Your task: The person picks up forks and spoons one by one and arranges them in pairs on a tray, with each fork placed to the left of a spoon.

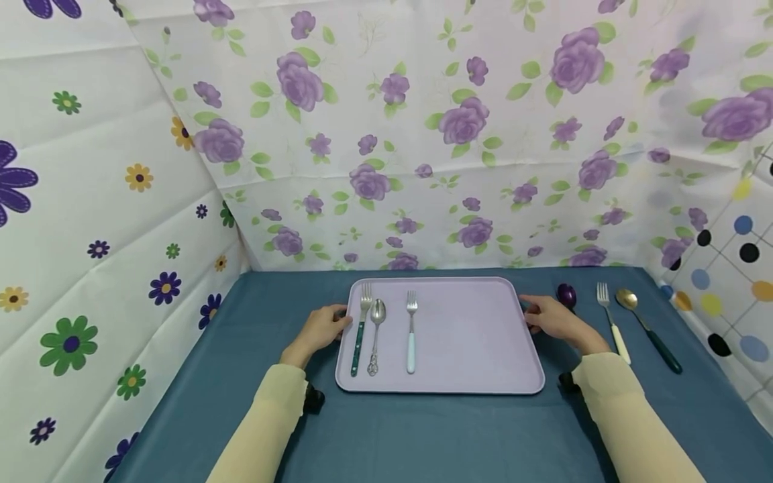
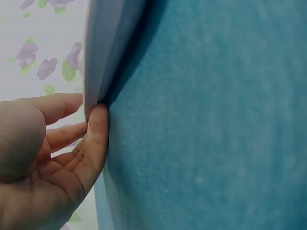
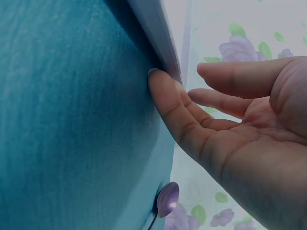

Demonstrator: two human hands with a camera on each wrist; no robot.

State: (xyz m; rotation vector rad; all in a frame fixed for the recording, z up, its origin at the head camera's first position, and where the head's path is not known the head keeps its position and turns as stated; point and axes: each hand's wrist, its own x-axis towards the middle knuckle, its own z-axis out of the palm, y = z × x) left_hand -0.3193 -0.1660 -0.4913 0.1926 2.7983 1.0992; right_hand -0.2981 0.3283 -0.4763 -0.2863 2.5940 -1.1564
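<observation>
**Tray, lavender — both hands at its short edges**

Tray (image 1: 471, 335): flat on the blue cloth (image 1: 423, 436), mid-table, long side toward the person. It carries three pieces along its left part — a green-handled fork (image 1: 361, 330), a silver spoon (image 1: 376, 335) and a pale-blue-handled fork (image 1: 411, 332), all lying parallel with heads toward the wall.

Left hand (image 1: 320, 329): at the tray's left edge, fingers fairly straight. In the left wrist view one fingertip (image 2: 98, 124) presses where rim meets cloth, and the other fingers are spread loosely, grasping nothing.

Right hand (image 1: 552, 322): at the right edge, mirrored. A fingertip (image 3: 160, 86) sits against the underside of the rim, the rest relaxed and apart — no clasp yet.

Handling note: if the tray is to be lifted or slid, I would judge it best done level and with both sides moving together. The cutlery lies loose and crowds the left side, so a tilt would likely send it sliding. Fingers want to get well under the rim before any weight is taken.

Beyond the tray, right: a purple spoon (image 1: 566, 295) just past the right hand, then a cream-handled fork (image 1: 611, 322) and a gold spoon (image 1: 647, 329) with a dark handle.

Not made out: the purple spoon's handle, hidden behind the hand; how far either fingertip reaches beneath the rim; the thumbs' contact with the tray. Both wrist views show only rim, cloth and backdrop.
</observation>
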